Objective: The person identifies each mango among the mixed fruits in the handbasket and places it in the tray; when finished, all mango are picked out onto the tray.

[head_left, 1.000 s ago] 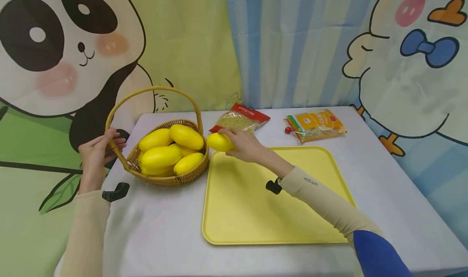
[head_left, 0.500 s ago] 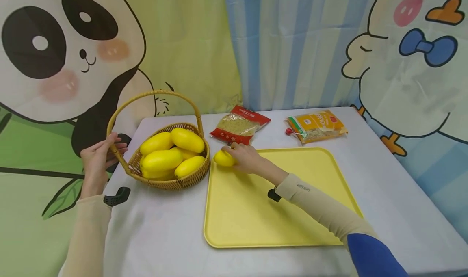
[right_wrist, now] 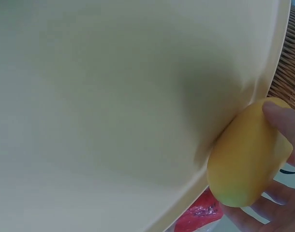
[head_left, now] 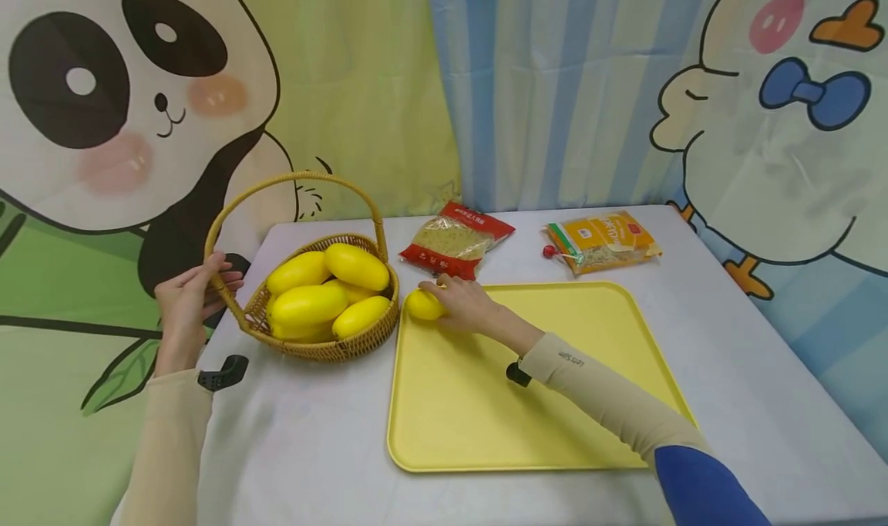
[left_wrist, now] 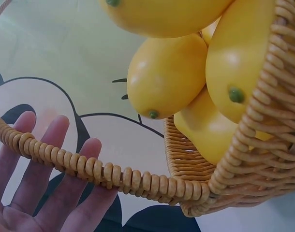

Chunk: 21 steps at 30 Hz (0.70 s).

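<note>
My left hand [head_left: 182, 304] holds the handle [left_wrist: 96, 169] of a wicker basket [head_left: 362, 345] at the left, thumb in front and the other fingers stretched behind it. Several yellow mangoes [head_left: 308, 305] with small green stem ends fill the basket. In my right hand [head_left: 475, 310] is another mango [head_left: 423, 304], at the far left corner of a yellow tray [head_left: 513, 433]. The right wrist view shows this mango [right_wrist: 246, 154] against the tray's rim, the thumb on one side and the other fingers partly hidden behind it.
Behind the tray lies a red-and-clear food packet [head_left: 454, 239]. An orange packet [head_left: 603, 241] is farther right, with a red lollipop [head_left: 550, 251] by its left end. A white cloth covers the table [head_left: 312, 433]; a cartoon curtain hangs behind.
My right hand has brought the mango from beside the basket's rim down to the tray's far left corner. The left hand stays on the basket handle.
</note>
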Motion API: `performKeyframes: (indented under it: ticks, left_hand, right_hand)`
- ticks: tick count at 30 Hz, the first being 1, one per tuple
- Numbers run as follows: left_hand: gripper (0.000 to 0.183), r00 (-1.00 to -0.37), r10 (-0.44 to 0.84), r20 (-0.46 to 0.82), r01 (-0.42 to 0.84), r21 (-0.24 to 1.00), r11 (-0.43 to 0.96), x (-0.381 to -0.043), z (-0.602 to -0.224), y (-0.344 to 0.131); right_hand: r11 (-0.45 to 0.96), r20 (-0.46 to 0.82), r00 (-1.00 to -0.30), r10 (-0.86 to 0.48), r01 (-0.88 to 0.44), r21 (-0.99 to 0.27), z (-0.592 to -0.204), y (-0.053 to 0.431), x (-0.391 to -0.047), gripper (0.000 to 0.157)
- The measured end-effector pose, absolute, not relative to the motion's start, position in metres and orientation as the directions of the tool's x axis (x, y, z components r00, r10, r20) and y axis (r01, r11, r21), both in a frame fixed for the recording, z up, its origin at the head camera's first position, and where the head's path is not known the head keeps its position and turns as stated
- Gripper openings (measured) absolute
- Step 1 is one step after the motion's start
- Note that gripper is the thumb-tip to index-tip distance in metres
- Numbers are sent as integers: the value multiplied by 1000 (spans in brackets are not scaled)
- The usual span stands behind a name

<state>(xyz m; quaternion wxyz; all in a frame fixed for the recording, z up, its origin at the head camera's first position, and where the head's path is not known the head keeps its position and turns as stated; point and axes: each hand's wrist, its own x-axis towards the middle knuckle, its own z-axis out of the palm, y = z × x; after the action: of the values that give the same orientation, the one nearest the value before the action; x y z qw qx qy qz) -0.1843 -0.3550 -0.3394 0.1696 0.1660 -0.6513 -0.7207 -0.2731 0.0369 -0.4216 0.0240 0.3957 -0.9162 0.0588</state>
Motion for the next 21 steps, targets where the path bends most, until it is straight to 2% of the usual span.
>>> performKeyframes:
  ticks: [12, 21]
  left_hand:
    - [35, -895, -447, -9, 24, 997, -69, -188, -335, -355]
    - [34, -886, -463, -36, -3, 997, -71, -184, -337, -355]
  right_hand:
    - [700, 46, -721, -691, -684, -204, -403, 21, -273, 77]
    - [657, 212, -726, -655, -685, -315, -387, -17, -275, 70]
